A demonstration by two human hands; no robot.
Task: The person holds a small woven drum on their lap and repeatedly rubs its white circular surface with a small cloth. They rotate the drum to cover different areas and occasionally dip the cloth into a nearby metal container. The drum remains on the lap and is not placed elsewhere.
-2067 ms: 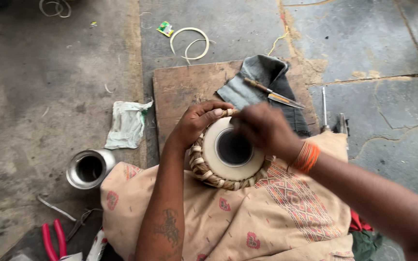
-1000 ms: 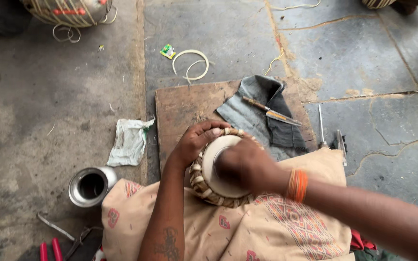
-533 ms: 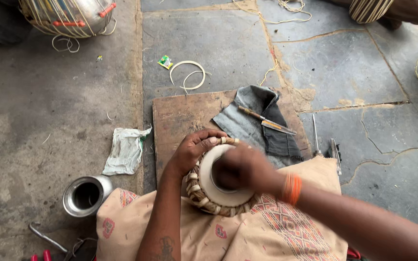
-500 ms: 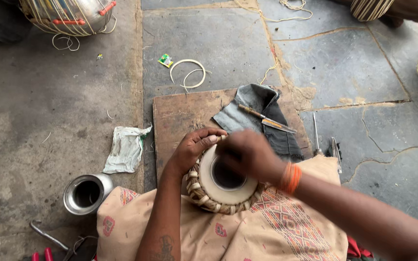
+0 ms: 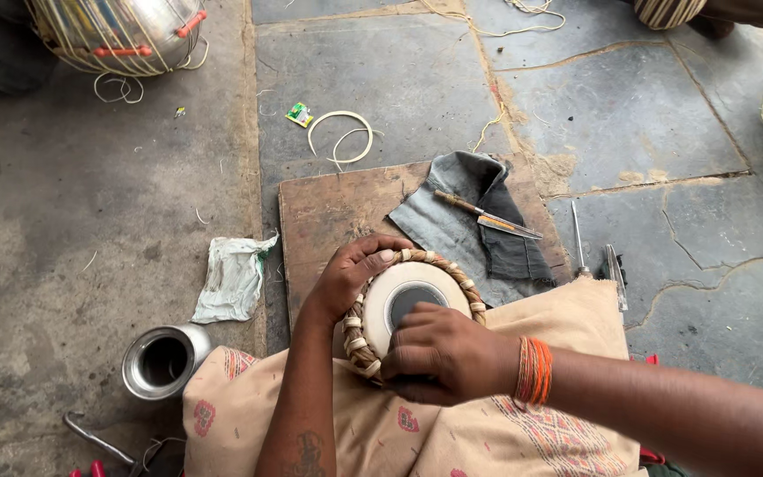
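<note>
Head view: my left hand (image 5: 351,278) cups the drum (image 5: 412,309) rim on my lap over the board (image 5: 328,216); my right hand (image 5: 448,353), fingers curled, presses its skin. I'd keep the rim braced and rub evenly.

The right hand (image 5: 448,353) has slid from the far side of the drum head (image 5: 412,305) to its near edge (toward the lap). The black centre spot (image 5: 410,300) shows again, partly.
</note>
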